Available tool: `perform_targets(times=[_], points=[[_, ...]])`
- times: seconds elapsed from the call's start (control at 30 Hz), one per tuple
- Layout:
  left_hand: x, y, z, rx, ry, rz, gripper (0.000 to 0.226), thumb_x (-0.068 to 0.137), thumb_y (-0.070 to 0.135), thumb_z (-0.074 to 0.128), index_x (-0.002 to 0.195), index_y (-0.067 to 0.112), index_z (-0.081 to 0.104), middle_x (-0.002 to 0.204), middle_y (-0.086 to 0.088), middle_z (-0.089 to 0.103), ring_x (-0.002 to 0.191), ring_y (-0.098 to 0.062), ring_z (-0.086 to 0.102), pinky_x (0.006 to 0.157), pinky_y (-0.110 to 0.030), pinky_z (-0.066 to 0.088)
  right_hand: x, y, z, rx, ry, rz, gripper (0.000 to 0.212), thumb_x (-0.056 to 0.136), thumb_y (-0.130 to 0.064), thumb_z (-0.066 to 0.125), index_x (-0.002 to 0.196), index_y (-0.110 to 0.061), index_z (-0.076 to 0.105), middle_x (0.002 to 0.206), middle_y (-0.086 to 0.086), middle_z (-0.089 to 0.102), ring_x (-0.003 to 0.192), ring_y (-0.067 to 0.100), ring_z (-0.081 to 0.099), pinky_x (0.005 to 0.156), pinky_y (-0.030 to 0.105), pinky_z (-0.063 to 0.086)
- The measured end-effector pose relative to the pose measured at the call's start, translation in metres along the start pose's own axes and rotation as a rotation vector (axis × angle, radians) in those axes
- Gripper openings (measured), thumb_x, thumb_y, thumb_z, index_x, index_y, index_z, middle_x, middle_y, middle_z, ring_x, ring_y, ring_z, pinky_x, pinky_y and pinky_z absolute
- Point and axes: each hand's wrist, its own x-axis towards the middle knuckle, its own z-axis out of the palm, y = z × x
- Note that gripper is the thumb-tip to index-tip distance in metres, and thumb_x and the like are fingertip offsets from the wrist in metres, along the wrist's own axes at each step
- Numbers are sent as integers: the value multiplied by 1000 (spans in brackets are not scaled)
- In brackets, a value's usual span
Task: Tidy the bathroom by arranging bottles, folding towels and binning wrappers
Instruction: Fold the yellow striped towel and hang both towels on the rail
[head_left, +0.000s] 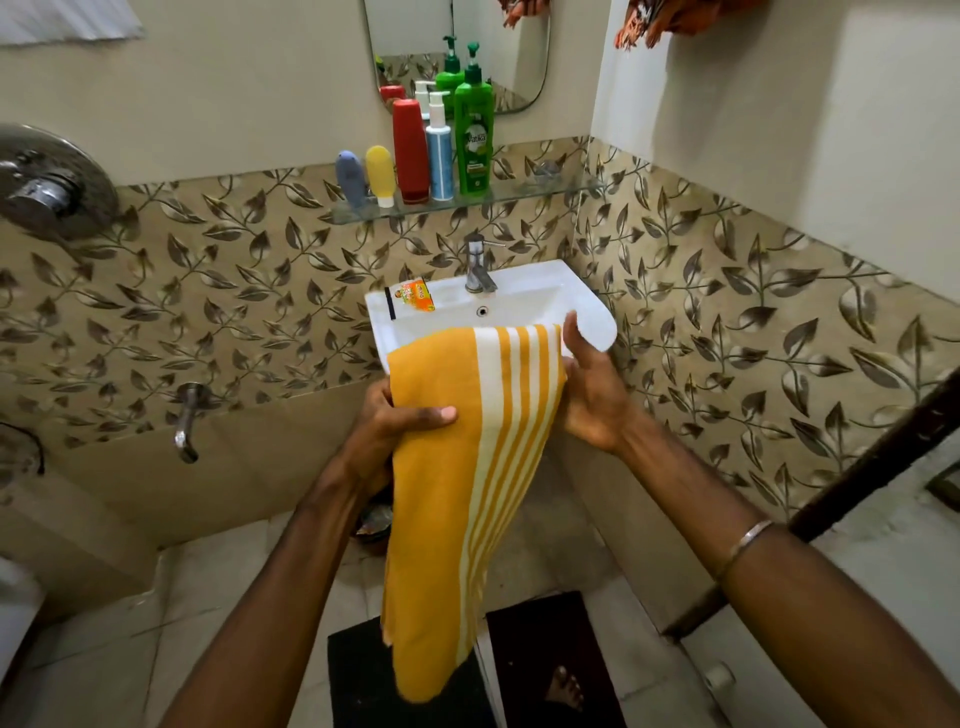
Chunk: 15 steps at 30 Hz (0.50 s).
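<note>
A yellow towel with white stripes (457, 493) hangs folded lengthwise in front of the white sink (524, 299). My left hand (389, 431) grips its left edge, thumb across the front. My right hand (592, 389) holds the right edge near the top, fingers behind the cloth. An orange wrapper (415, 296) lies on the sink's back left rim. On the glass shelf (524, 200) stand a grey-blue tube (350, 179), a yellow tube (380, 174), a red bottle (410, 150), a white-blue pump bottle (439, 150) and a green pump bottle (474, 135).
A chrome tap (475, 265) rises at the sink's back. A mirror (457, 52) hangs above the shelf. A wall mixer (47, 192) and spout (184, 421) are on the left wall. Dark mats (550, 660) lie on the floor below, with a foot on one.
</note>
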Motion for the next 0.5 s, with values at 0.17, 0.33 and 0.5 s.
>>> perform_targets(times=[0.17, 0.33, 0.5], points=[[3, 14, -12, 24, -48, -138, 108, 27, 27, 98, 125, 22, 52, 107, -1, 76, 94, -23, 74, 67, -35, 61, -6, 42, -4, 55, -85, -6, 74, 72, -46, 85, 132, -10, 62, 130, 14, 67, 116, 26, 66, 99, 41, 54], [-7, 13, -34, 113, 28, -226, 127, 12, 33, 102, 127, 32, 48, 112, 5, 71, 93, -18, 73, 62, -31, 60, -3, 46, 1, -248, -126, -22, 51, 91, -1, 66, 134, -26, 57, 132, 4, 67, 123, 23, 64, 102, 44, 53], [-6, 8, -34, 176, 139, -287, 67, 70, -14, 78, 120, 25, 56, 114, 4, 67, 103, -22, 64, 82, -42, 53, 4, 36, 14, -430, -64, -83, 54, 94, -8, 66, 144, -26, 53, 137, -2, 65, 125, 19, 62, 105, 43, 52]])
